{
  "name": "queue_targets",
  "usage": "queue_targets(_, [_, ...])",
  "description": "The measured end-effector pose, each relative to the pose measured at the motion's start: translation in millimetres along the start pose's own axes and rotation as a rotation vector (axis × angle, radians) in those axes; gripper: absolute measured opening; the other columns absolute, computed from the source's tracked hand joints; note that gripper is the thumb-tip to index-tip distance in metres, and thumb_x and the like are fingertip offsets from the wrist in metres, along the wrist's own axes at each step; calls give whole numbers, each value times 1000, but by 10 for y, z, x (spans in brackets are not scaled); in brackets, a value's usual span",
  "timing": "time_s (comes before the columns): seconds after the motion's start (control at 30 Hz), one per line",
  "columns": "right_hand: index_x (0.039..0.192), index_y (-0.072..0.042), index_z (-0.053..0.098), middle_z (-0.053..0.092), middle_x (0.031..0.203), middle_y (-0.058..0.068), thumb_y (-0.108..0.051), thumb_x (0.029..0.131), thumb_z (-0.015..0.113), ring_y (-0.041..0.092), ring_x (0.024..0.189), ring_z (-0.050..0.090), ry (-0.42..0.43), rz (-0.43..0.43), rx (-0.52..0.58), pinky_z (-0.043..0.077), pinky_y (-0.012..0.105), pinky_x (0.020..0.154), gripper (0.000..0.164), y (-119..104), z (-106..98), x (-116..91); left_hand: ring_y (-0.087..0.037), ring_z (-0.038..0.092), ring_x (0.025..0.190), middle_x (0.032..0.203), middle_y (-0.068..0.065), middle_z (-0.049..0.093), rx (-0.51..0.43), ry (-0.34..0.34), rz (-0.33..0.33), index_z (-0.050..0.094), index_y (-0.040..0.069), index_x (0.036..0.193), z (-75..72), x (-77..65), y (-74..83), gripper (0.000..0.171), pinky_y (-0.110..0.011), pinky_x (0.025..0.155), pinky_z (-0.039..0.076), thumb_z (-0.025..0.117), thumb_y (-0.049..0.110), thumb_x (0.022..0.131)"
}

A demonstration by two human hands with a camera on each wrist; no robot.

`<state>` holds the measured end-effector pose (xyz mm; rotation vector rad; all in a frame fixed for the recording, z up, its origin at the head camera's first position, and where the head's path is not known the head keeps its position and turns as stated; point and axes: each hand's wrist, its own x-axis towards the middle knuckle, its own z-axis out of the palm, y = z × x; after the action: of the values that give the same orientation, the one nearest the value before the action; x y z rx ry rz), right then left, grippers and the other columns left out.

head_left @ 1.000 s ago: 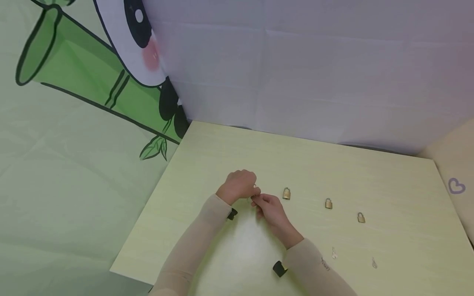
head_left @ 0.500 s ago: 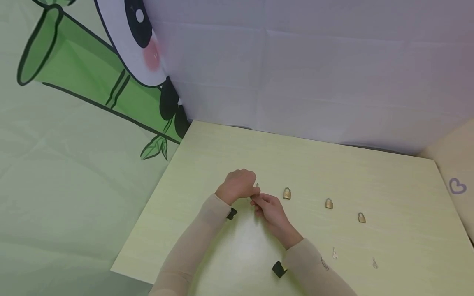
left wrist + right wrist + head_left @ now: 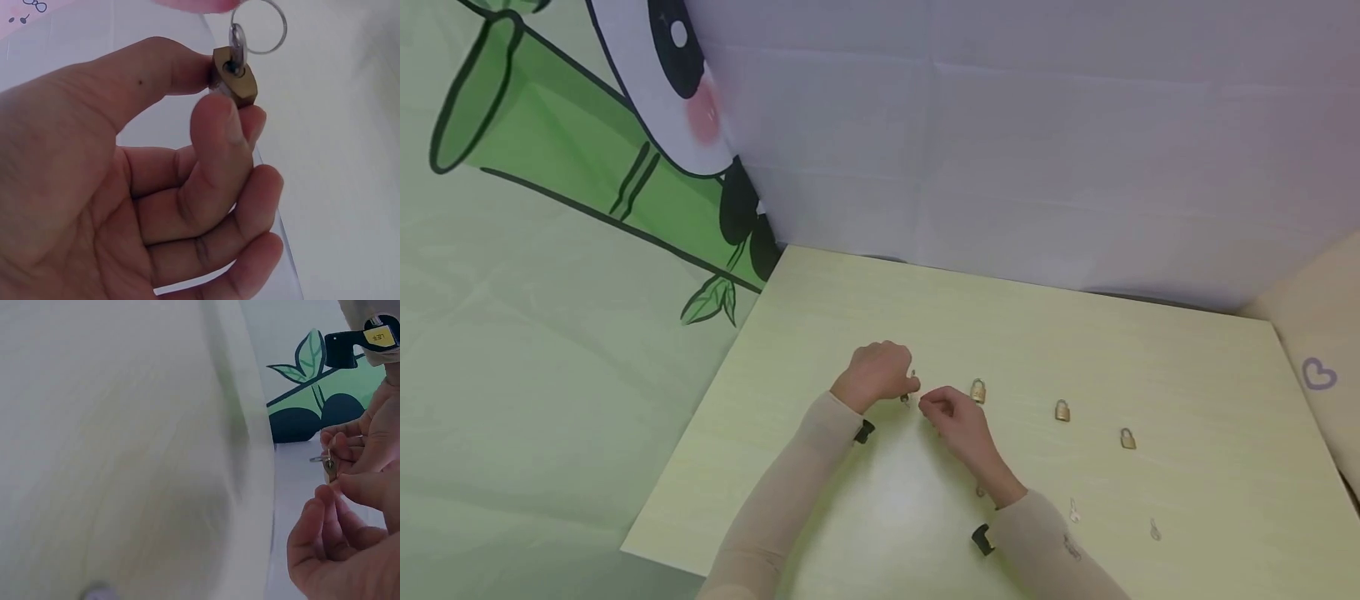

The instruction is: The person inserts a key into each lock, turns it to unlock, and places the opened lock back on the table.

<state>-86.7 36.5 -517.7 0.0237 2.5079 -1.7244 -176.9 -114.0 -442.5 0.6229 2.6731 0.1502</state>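
Left hand (image 3: 875, 371): pinching small brass padlock (image 3: 240, 86) at fingertips | silver metal key (image 3: 238, 45): in padlock, beyond left fingertips | right hand (image 3: 961, 419): fingertips bunched nearby, hold unclear

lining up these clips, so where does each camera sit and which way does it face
Head: on the person's head, facing forward and down at the table; left hand, right hand and both sleeves show.
Left wrist: on that wrist, facing the palm and a padlock; the left hand shows large.
Right wrist: on that wrist, facing across the table; both hands show at frame right.
Shared: both wrist views show the left hand pinching the padlock.
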Motion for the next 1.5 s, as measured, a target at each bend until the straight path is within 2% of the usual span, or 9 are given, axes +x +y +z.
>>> queue_targets(0.1, [99, -9, 69, 66, 89, 3, -12, 94, 69, 21, 80, 59, 69, -209, -301, 49, 33, 65, 6, 8, -74, -41, -11, 33, 51, 57, 4, 34, 2, -17, -1, 46, 16, 62, 12, 8, -6, 39, -28, 49, 30, 65, 31, 93])
queue_targets(0.17, [97, -9, 68, 63, 88, 1, -10, 91, 72, 20, 80, 57, 131, -343, -489, 48, 33, 66, 7, 20, -116, -68, -11, 33, 51, 57, 4, 35, 5, -29, -4, 47, 16, 62, 25, 18, -14, 39, -28, 49, 30, 65, 33, 93])
queue_targets(0.23, [95, -8, 68, 62, 86, 1, -9, 88, 75, 21, 79, 57, 183, -436, -617, 49, 34, 66, 10, 31, -150, -85, -10, 33, 50, 58, 4, 36, 8, -37, -5, 49, 17, 63, 38, 26, -18, 39, -28, 49, 30, 65, 34, 94])
queue_targets(0.3, [95, -7, 68, 62, 85, 3, -8, 86, 78, 22, 76, 57, 223, -494, -686, 49, 34, 65, 14, 35, -181, -99, -11, 34, 50, 58, 4, 36, 12, -39, -6, 50, 16, 64, 52, 32, -21, 38, -28, 48, 30, 65, 35, 94])
queue_targets(0.47, [94, -5, 68, 61, 83, 4, -8, 83, 81, 24, 71, 56, 258, -543, -731, 47, 35, 62, 18, 23, -242, -129, -11, 35, 51, 58, 4, 36, 27, -47, -11, 50, 16, 64, 110, 52, -30, 39, -28, 49, 30, 64, 37, 94])
queue_targets(0.83, [95, -4, 68, 63, 85, 4, -11, 84, 81, 24, 70, 57, 252, -516, -745, 47, 35, 60, 19, 75, -304, -172, -14, 41, 56, 64, 1, 46, 28, -110, -44, 58, 15, 67, 403, 157, -94, 34, -31, 54, 35, 64, 35, 95])
queue_targets(1.07, [96, -3, 68, 65, 85, 5, -12, 84, 81, 25, 72, 58, 274, -522, -752, 48, 36, 62, 21, 52, -344, -207, -14, 41, 57, 64, 2, 45, 6, -95, -55, 57, 15, 67, 548, 211, -147, 35, -31, 55, 36, 64, 35, 95])
queue_targets(1.33, [98, -1, 68, 66, 88, 7, -12, 84, 81, 27, 76, 59, 269, -502, -785, 49, 38, 65, 22, 9, -440, -242, -14, 37, 57, 63, 2, 41, -4, -94, -71, 53, 15, 68, 647, 284, -192, 37, -31, 55, 32, 62, 37, 95])
queue_targets(1.5, [101, -1, 68, 66, 89, 10, -13, 83, 82, 29, 77, 61, 290, -530, -823, 50, 41, 65, 25, 27, -533, -254, -15, 39, 58, 64, 1, 43, 3, -79, -72, 52, 14, 68, 630, 255, -181, 37, -32, 56, 34, 61, 36, 95])
